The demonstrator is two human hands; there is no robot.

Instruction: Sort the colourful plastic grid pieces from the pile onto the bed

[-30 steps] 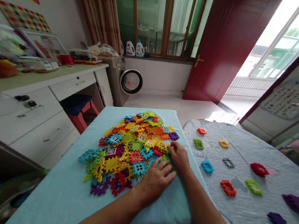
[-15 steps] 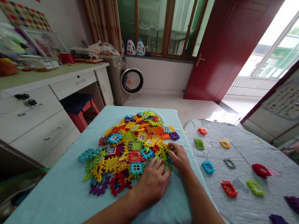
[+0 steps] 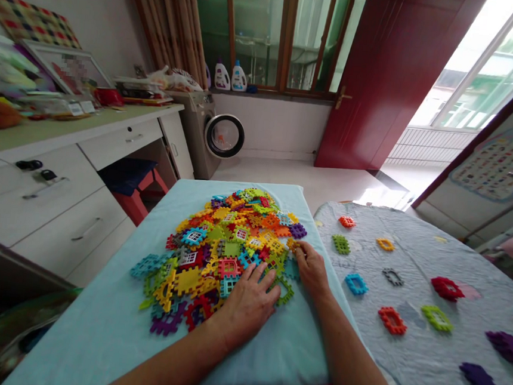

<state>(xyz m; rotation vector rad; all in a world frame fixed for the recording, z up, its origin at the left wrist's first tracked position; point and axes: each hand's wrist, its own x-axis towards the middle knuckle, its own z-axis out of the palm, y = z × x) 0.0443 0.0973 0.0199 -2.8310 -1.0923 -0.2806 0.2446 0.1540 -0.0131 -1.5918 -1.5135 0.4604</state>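
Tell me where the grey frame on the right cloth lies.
On the head view's right side, the grey frame lies right of the blue frame, between the yellow frame and the red frame.

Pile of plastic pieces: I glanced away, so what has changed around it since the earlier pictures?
The left hand has shifted leftward, fingers over the pile, and a green frame piece now shows to its right. The right hand now appears to pinch a yellow piece at the pile's right edge. The loose pieces on the grey-blue cloth stayed put.
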